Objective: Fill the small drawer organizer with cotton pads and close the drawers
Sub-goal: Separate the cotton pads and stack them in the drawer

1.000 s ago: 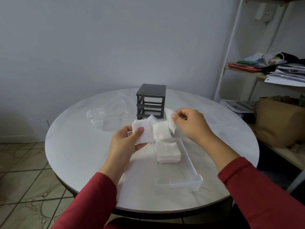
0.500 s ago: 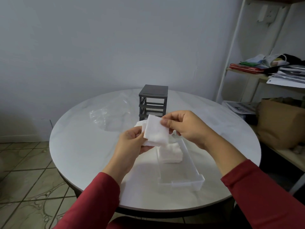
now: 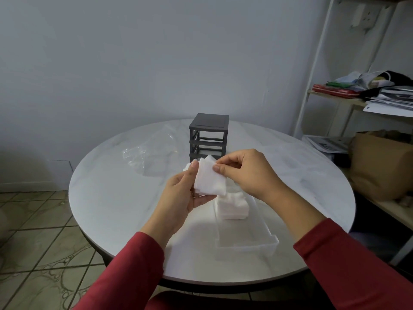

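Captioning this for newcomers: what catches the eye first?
At the centre, the left hand holds a bundle of white cotton pads while the right hand pinches the top one. Below them a clear drawer lies on the round table with a stack of pads at its far end; the dark organizer frame stands behind.

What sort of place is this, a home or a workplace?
Most likely a room in a home: a round marble-look table stands on a tiled floor, and a shelf unit beside it holds piled papers, near a cardboard box.
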